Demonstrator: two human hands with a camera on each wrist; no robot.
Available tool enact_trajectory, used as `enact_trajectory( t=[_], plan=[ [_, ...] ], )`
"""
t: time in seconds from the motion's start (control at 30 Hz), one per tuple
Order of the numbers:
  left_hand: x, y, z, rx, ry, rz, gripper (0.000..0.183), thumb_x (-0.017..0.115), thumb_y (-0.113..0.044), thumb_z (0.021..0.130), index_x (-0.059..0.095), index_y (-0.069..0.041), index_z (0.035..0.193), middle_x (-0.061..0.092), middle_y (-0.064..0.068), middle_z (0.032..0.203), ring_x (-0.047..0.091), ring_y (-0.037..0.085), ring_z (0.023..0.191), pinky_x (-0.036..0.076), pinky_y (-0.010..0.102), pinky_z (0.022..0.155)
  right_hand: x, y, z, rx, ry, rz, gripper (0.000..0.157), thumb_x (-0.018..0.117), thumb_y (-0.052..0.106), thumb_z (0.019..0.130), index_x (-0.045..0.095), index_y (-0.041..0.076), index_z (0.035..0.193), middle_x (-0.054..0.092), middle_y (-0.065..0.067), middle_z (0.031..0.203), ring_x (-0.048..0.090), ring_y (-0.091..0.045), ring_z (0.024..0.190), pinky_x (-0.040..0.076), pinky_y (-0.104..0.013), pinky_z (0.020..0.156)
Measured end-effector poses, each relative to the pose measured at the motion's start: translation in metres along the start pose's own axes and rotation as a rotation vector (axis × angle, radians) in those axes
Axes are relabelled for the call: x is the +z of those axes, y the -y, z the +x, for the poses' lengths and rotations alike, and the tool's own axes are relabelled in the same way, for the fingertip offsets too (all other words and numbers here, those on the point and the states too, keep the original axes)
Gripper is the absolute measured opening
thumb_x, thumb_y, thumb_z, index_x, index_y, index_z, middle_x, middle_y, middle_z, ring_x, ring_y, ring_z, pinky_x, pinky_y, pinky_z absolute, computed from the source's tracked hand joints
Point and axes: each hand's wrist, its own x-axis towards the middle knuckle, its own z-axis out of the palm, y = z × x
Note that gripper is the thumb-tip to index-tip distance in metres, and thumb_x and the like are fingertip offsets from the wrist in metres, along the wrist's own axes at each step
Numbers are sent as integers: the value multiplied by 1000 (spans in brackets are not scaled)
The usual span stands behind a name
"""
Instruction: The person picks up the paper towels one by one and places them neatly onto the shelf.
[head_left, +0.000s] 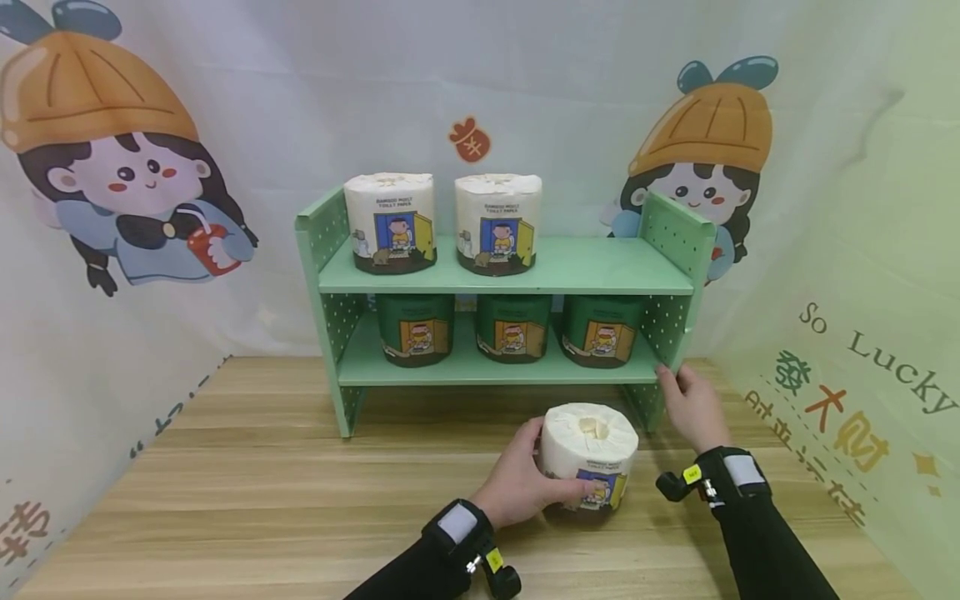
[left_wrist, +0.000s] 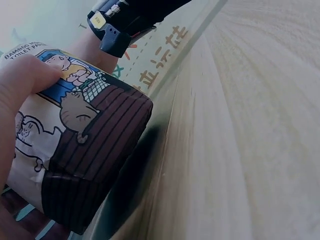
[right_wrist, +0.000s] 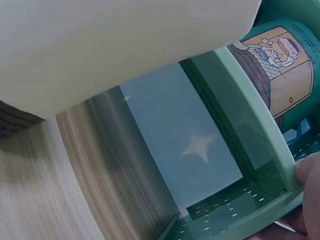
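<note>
My left hand (head_left: pixel 521 482) grips a white wrapped toilet roll (head_left: pixel 592 442) from its left side, thumb across the printed front. Beneath the roll, the left wrist view shows a dark shadow; the roll (left_wrist: pixel 95 135) seems slightly raised off the wood. My right hand (head_left: pixel 693 407) holds the edge of the green shelf's right side panel, with the thumb (right_wrist: pixel 310 170) on one face and fingers round the other. The green shelf (head_left: pixel 480 375) has two boards. Two white rolls (head_left: pixel 392 225) (head_left: pixel 498 225) stand upright on its upper board, left and centre.
On the lower board, three green-wrapped rolls (head_left: pixel 416 329) (head_left: pixel 513 329) (head_left: pixel 602 332) stand in a row. The wooden table (head_left: pixel 262 500) carries the shelf. Printed cloth walls (head_left: pixel 255 125) enclose the back and both sides.
</note>
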Motion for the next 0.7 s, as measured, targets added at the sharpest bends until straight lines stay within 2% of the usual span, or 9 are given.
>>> enact_trajectory(
  t=[0.17,0.37,0.47,0.7],
  plan=[
    [0,-2,0,24,10,-31,88,89,-40,73,37,-23,142,48,-8,125,54,8,107,50,35,89,0,-1,0,-2,3,9,47,38,34,109,57,-4,130,65,-26,107,57,-33,87,47,-41,64],
    [0,-8,-1,37,2,-35,90,89,-43,71,37,-27,142,47,-9,126,53,9,108,50,35,89,0,-1,0,-1,6,17,48,39,34,109,57,-4,130,64,-26,108,58,-34,89,47,-42,65],
    [-1,-12,-2,41,6,-34,90,89,-43,71,36,-28,142,47,-10,126,53,8,109,50,35,88,0,-1,0,4,13,20,49,38,35,109,56,-4,131,63,-28,113,59,-36,96,50,-47,70],
    [-3,-22,-2,85,-6,-63,87,90,-41,71,38,-31,140,48,-10,126,53,10,109,51,35,86,1,-1,0,18,16,23,50,37,37,109,55,-3,134,61,-28,118,58,-39,101,50,-54,75]
  ],
)
